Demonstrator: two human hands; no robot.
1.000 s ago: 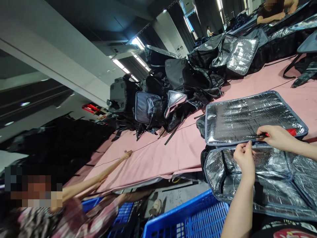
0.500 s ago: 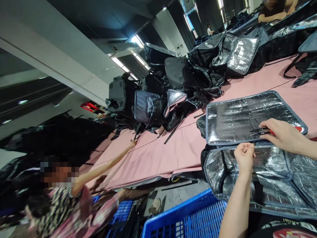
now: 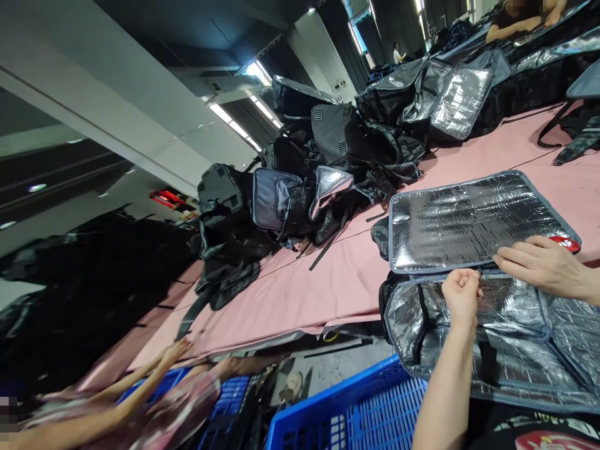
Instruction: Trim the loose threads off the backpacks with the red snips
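An open bag with a silver foil lining lies in front of me, its foil-lined lid folded back on the pink table. My left hand is closed in a pinch at the bag's rim, near the lid's lower edge; what it pinches is too small to name. To its right, my right hand is closed over a red-handled tool, whose red end shows behind the fingers. Its blades are hidden.
Black bags are piled along the far side of the pink table. Blue crates stand below the near edge. At the lower left, a person's arms reach toward a bag strap. Another person leans over bags at the upper right.
My right hand has turned over the tool and its dark blades no longer show. My left hand has hardly moved. The person at the left has drawn a bag nearer along the table.
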